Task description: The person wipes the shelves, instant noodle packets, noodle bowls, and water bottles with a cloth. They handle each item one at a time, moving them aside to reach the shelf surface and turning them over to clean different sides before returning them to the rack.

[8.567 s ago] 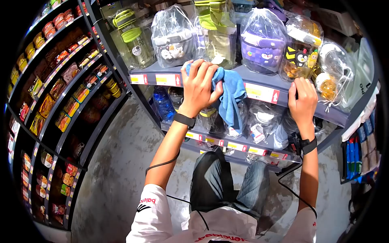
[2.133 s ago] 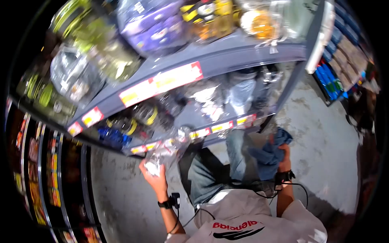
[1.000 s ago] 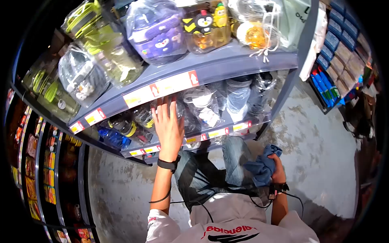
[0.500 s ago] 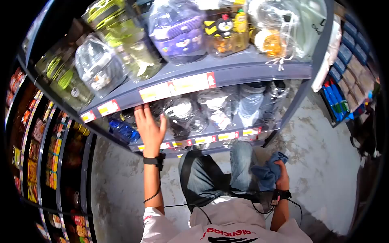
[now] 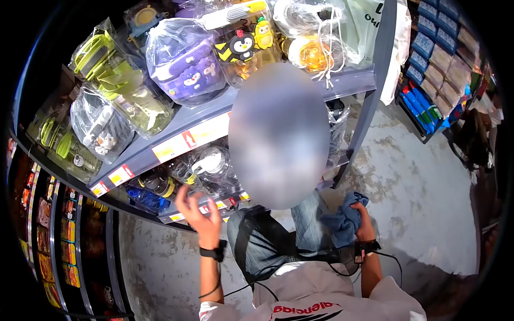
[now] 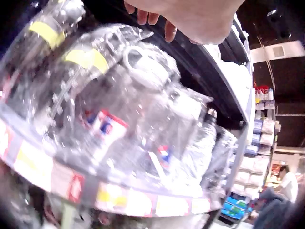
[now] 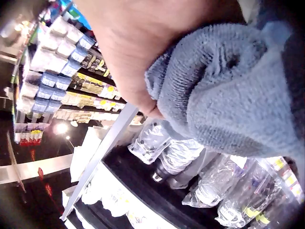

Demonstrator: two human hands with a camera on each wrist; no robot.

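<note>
My left hand (image 5: 202, 216) is in front of the lower shelf's left part, fingers spread and loosely bent, holding nothing. In the left wrist view the hand (image 6: 190, 16) hangs above plastic-wrapped bottles. Nearest it on that shelf are a wrapped cup with a white lid (image 5: 210, 161), dark bottles with yellow bands (image 5: 160, 184) and a blue bottle (image 5: 147, 199). Down beside the right knee, my right hand (image 5: 366, 223) grips a crumpled blue cloth (image 5: 340, 222). The right wrist view shows the cloth's ribbed folds (image 7: 228, 100) bunched against the palm. A blurred oval hides the shelves' middle.
The upper shelf edge (image 5: 142, 147) overhangs the lower bottles. On it stand a purple wrapped bottle (image 5: 187, 72), a penguin bottle (image 5: 241, 48) and green-lidded bottles (image 5: 101, 59). A shelf post (image 5: 369, 115) rises at right. Cables run from both wrists.
The cloth has passed from my left hand to my right. My left hand held a wrapped clear item, then reached into the lower shelf without it, and has now drawn back toward my body.
</note>
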